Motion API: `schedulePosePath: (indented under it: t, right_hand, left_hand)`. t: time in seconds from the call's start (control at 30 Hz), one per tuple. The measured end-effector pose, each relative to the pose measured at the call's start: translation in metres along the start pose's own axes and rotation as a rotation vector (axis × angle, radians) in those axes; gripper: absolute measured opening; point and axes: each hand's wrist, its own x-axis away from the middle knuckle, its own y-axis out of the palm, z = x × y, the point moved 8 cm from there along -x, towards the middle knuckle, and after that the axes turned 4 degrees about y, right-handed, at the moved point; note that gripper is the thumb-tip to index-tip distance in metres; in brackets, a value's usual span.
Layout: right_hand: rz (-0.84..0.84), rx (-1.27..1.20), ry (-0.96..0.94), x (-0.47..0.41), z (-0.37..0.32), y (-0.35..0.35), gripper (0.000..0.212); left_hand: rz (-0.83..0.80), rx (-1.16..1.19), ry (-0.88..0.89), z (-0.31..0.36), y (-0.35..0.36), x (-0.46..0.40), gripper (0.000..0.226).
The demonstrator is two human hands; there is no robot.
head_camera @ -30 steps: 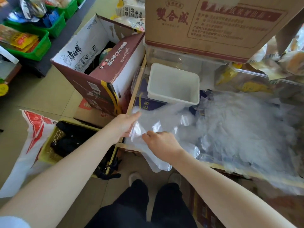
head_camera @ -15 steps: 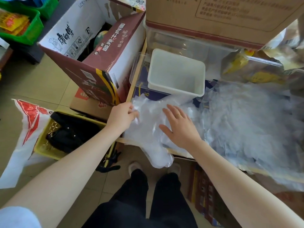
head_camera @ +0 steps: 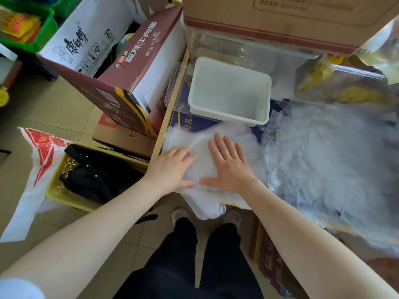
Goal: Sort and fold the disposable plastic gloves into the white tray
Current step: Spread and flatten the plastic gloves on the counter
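A clear plastic glove [head_camera: 201, 147] lies spread on the table's near left corner, its cuff hanging over the front edge. My left hand [head_camera: 172, 169] rests flat on its left part. Beside it my right hand [head_camera: 228, 167] presses down on the glove with straight, spread fingers. The white tray [head_camera: 264, 98] stands just behind the glove and holds nothing. A big loose heap of clear gloves [head_camera: 328, 160] covers the table to the right.
A brown and white open carton [head_camera: 129, 78] leans at the table's left edge. A yellow crate [head_camera: 54, 186] with a black bag sits on the floor below left. Clear containers [head_camera: 237, 50] and a cardboard box [head_camera: 280, 18] stand behind the tray.
My right hand went from pinching the glove to lying flat on it. My left hand moved onto the glove beside it. The glove now lies flatter.
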Motion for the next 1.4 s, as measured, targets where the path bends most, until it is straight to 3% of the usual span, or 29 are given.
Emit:
schedulePosePath:
  t: [0.17, 0.27, 0.37, 0.43, 0.47, 0.57, 0.63, 0.83, 0.97, 1.07, 1.13, 1.17, 1.3, 1.4]
  right_hand:
    - [-0.011, 0.035, 0.115, 0.031, 0.051, 0.004, 0.094]
    - [-0.04, -0.078, -0.015, 0.047, 0.057, -0.01, 0.078]
    - [0.226, -0.251, -0.046, 0.061, 0.076, -0.051, 0.061]
    - [0.471, -0.339, 0.146, 0.073, 0.122, -0.072, 0.047]
    - [0.508, -0.331, 0.275, 0.078, 0.15, -0.072, 0.041]
    - [0.31, -0.271, 0.641, 0.092, 0.229, -0.046, 0.054]
    - [0.183, -0.283, 0.754, 0.104, 0.263, -0.029, 0.062]
    - [0.324, -0.155, 0.606, 0.116, 0.285, -0.035, 0.017]
    - [0.591, -0.237, 0.359, 0.128, 0.27, -0.072, 0.012]
    - [0.842, -0.184, 0.108, 0.154, 0.241, -0.113, 0.014]
    - [0.909, -0.143, -0.013, 0.166, 0.226, -0.127, 0.015]
    - [0.921, -0.109, -0.066, 0.169, 0.221, -0.13, 0.015]
    - [0.8, -0.084, -0.143, 0.168, 0.218, -0.123, 0.028]
    - [0.722, -0.569, 0.065, 0.167, 0.248, -0.124, 0.055]
  left_hand:
    - [-0.047, -0.036, -0.074, 0.004, -0.001, -0.002, 0.08]
    - [-0.151, -0.013, -0.133, 0.009, -0.001, -0.006, 0.08]
    - [-0.147, -0.017, -0.18, 0.016, -0.01, -0.01, 0.069]
    - [-0.014, 0.0, -0.18, 0.029, -0.026, -0.015, 0.05]
    - [0.051, 0.036, -0.175, 0.037, -0.033, -0.017, 0.044]
    - [0.14, 0.192, -0.102, 0.07, -0.045, -0.029, 0.039]
    - [0.181, 0.277, -0.054, 0.094, -0.051, -0.038, 0.036]
    - [0.294, 0.498, 0.017, 0.151, -0.065, -0.07, 0.028]
    - [0.364, 0.682, -0.001, 0.177, -0.084, -0.098, 0.033]
    - [0.271, 1.04, -0.119, 0.193, -0.091, -0.122, 0.067]
    - [0.223, 1.122, -0.15, 0.205, -0.097, -0.133, 0.09]
    - [0.229, 1.153, -0.133, 0.211, -0.102, -0.137, 0.085]
    - [0.354, 1.27, -0.004, 0.225, -0.12, -0.14, 0.009]
    - [0.414, 1.322, 0.069, 0.222, -0.129, -0.132, 0.014]
